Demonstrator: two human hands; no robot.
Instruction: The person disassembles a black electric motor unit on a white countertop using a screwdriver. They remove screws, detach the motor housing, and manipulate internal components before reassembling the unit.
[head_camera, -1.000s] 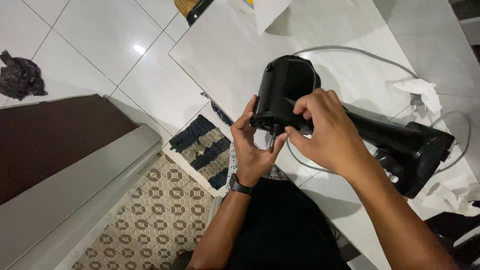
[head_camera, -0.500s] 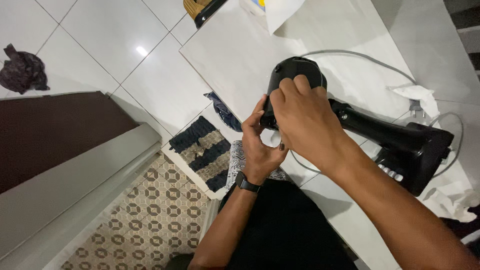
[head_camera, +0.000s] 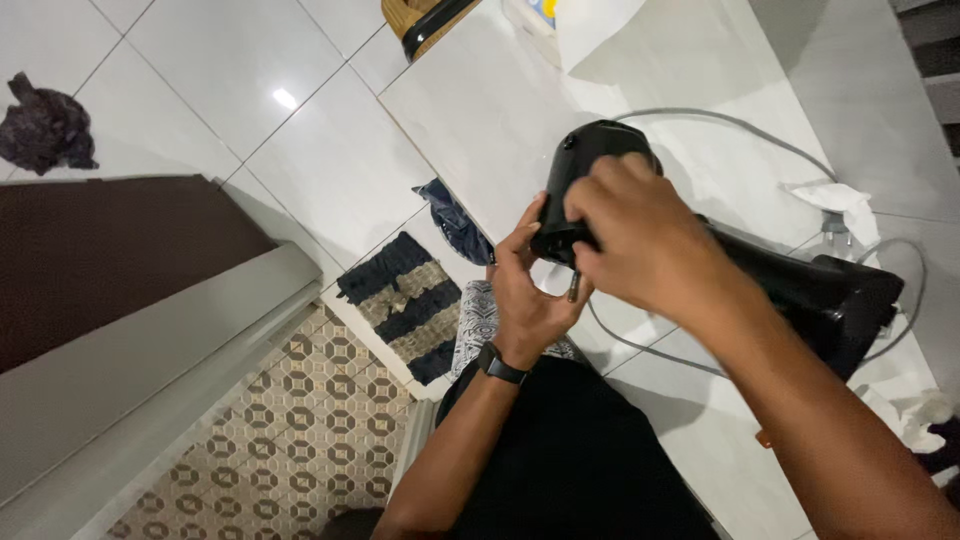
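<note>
Right hand (head_camera: 640, 235) now lower, gripping black motor housing (head_camera: 585, 175).

Far half of white worktop (head_camera: 480, 110): bare, passable. Right edge: grey cable (head_camera: 740, 125), crumpled tissue (head_camera: 835, 198), black appliance body (head_camera: 800, 285) obstruct.

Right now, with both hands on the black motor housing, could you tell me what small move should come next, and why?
Probably keep the left hand braced under the black motor housing while the right hand works on the short metal shaft that sticks out below it. The housing lies tilted on the white table, with its grey cord trailing loose, so it could roll if released.
</note>
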